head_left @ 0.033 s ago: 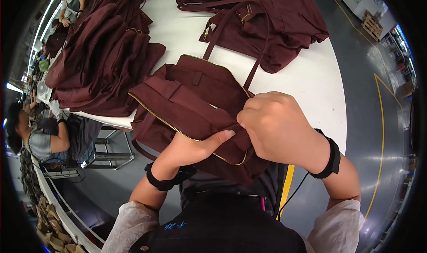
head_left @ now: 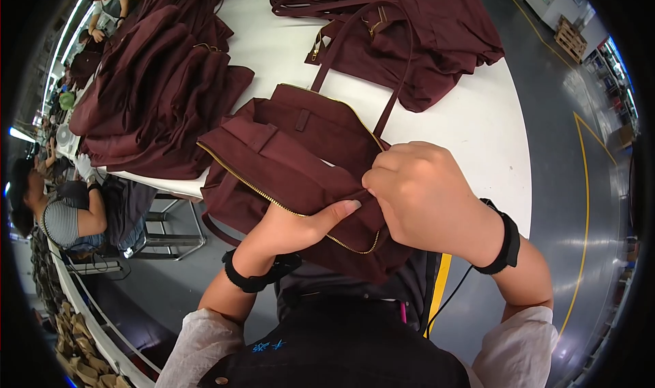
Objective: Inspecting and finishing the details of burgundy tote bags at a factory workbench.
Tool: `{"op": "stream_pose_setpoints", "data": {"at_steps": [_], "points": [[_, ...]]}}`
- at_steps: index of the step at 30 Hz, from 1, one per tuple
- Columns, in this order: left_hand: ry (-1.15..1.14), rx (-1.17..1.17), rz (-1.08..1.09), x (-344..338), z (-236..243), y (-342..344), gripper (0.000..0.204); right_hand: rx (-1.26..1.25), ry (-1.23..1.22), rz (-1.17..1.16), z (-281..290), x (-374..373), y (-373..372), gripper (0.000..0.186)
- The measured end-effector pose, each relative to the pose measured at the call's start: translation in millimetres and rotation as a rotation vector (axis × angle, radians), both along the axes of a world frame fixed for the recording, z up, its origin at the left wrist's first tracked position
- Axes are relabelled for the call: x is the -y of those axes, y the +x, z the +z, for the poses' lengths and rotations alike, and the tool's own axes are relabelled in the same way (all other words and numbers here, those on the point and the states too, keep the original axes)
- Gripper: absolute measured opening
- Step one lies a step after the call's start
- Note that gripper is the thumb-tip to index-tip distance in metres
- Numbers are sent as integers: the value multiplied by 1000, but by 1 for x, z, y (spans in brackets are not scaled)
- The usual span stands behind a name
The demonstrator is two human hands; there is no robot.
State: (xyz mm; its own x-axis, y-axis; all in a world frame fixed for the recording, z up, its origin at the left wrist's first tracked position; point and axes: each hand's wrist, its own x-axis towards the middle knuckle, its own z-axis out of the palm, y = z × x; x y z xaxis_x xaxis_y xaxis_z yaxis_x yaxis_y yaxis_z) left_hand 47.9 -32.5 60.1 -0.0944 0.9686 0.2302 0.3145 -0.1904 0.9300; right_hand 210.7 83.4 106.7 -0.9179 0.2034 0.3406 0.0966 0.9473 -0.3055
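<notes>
A maroon fabric bag (head_left: 286,156) lies at the near edge of the white table, its mouth spread open and a gold-toothed zip along the rim. The inside shows a small tab and a folded-out panel. My left hand (head_left: 300,226) grips the near zipped edge, thumb pressed on top of the fabric and the fingers hidden beneath it. With bent fingers, my right hand (head_left: 426,194) pinches the cloth at the bag's right corner, close to my left thumb. Whatever small part sits between those fingertips is covered. One strap (head_left: 399,95) loops away behind the bag.
Maroon bags (head_left: 164,95) are heaped on the white table (head_left: 471,139) at the left, and more bags (head_left: 437,33) lie at the far right. A seated person (head_left: 65,214) works at the left beside a metal stool (head_left: 170,238). A wooden pallet (head_left: 570,40) stands beyond the grey floor.
</notes>
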Motion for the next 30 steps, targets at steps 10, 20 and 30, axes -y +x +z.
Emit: {"op": "stream_pose_setpoints", "data": {"at_steps": [10,20,30], "points": [[3,94,-10,3,0,-1,17,-52,-494,80,1,-13,5,6],[31,85,-19,-6,-1,-5,16,-33,-491,105,3,-22,1,7],[60,30,-26,0,-2,2,17,-36,-172,64,7,1,-1,3]]}}
